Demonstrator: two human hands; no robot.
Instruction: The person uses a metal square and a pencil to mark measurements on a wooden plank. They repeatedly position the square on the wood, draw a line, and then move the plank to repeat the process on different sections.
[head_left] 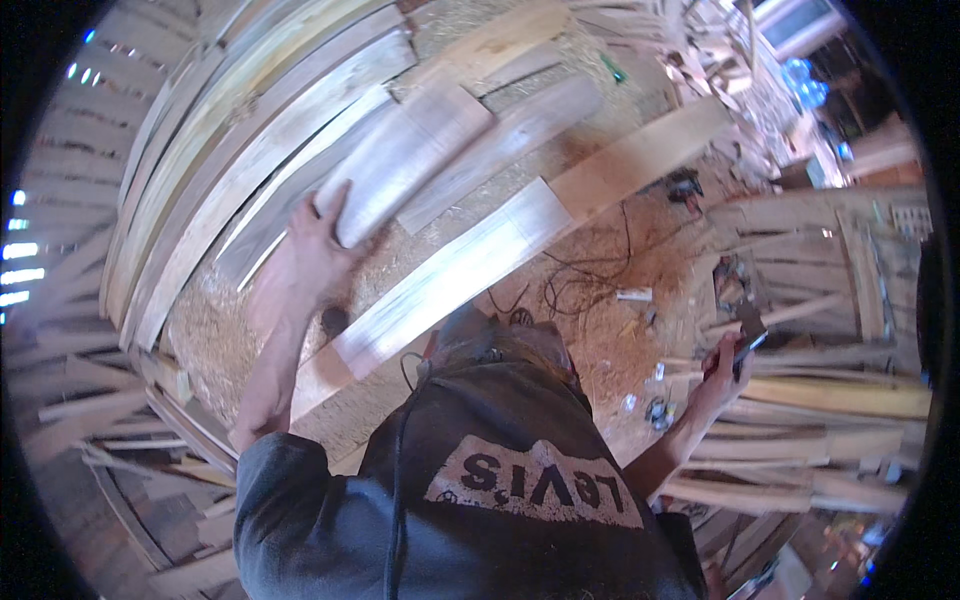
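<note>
One wide board [415, 155], upper left, met the left hand [308, 255], presumably for steadying, grip indeterminable; the right hand [722, 370] clasped a dark object [750, 329].

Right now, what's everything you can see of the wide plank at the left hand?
The wide wooden plank is pale, flat and smooth-looking, with straight long edges and a slight sheen. It lies slanting toward the view's upper right, left of a narrower board. The left hand overlaps its near end with spread fingers; whether it grips is unclear.
</note>
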